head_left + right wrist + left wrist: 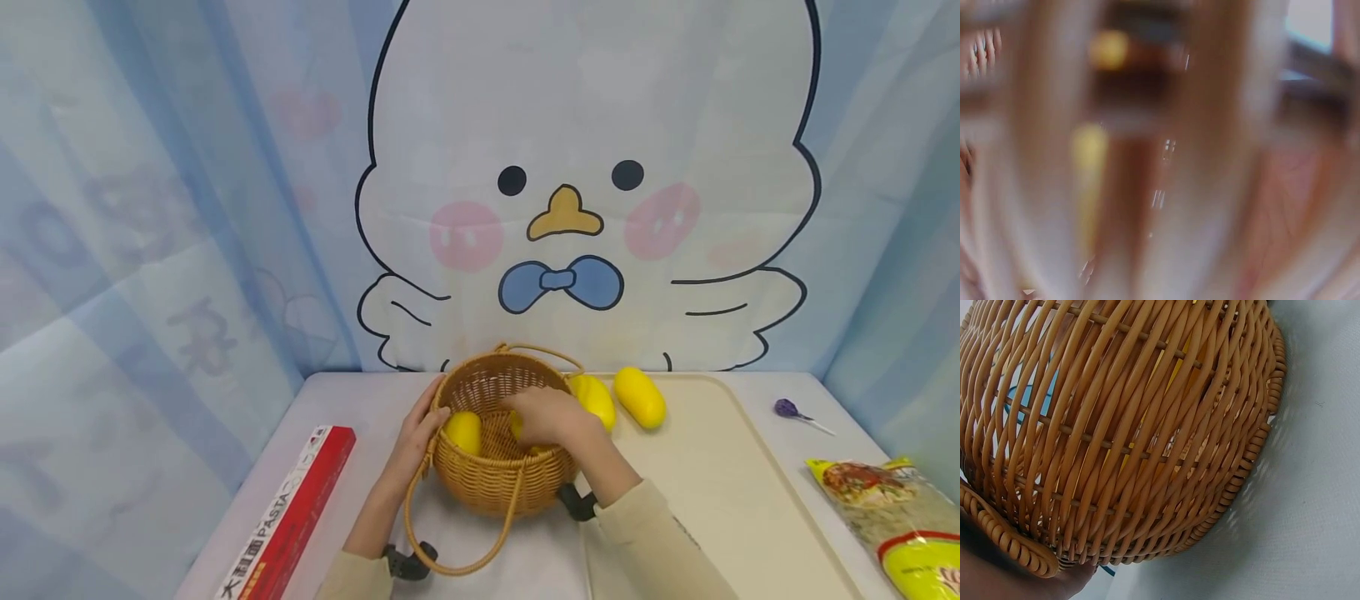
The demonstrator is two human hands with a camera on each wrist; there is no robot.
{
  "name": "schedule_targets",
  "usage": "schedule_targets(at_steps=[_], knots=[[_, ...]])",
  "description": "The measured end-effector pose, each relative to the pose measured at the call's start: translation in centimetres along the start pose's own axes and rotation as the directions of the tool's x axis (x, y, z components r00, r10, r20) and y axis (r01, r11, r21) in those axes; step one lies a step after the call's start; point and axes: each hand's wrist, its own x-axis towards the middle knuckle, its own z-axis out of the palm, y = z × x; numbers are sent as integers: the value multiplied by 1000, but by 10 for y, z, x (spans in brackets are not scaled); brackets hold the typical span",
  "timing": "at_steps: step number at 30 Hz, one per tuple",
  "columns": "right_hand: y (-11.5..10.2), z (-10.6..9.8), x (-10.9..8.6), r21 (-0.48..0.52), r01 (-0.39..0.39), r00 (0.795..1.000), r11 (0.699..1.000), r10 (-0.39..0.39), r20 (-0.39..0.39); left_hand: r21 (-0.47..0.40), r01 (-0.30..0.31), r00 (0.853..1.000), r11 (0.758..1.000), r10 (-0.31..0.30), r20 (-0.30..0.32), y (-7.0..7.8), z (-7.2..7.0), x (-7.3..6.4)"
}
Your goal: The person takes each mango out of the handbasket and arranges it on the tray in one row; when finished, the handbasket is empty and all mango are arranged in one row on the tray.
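A round wicker basket (pixel 487 487) stands near the middle of the table, its handles folded down outside the rim. My left hand (pixel 412 437) grips its left rim, with the thumb over the edge. My right hand (pixel 551 417) reaches down inside, its fingers curled over a yellow mango (pixel 516 425) that they partly hide. Another yellow mango (pixel 463 432) lies at the basket's left inner wall. Just right of the basket are a third mango (pixel 595 403) and a further mango (pixel 640 398). The right wrist view is mostly blurred wicker, close to the lens.
A beige tray (pixel 690 483) lies to the basket's right. A red and white pasta box (pixel 292 517) is at the left. Toward the right edge are a purple lollipop (pixel 787 407) and a clear-and-yellow food bag (pixel 885 517). A printed curtain (pixel 585 100) closes off the back.
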Motion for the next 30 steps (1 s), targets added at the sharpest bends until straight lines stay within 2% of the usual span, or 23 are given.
schedule_targets(at_steps=[8,14,26,30], knots=[[0,1,1,70,27,999,997,-28,16,21,15,1000,1000,-15,-12,-3,-1,1],[0,0,3,52,41,997,998,-44,67,20,11,1000,1000,-11,-14,0,0,0],[-2,-1,0,-31,-67,979,997,72,190,16,8,1000,1000,-8,-1,0,2,-1],[-2,1,2,-40,-71,973,997,78,217,19,9,1000,1000,-9,-7,0,1,0]])
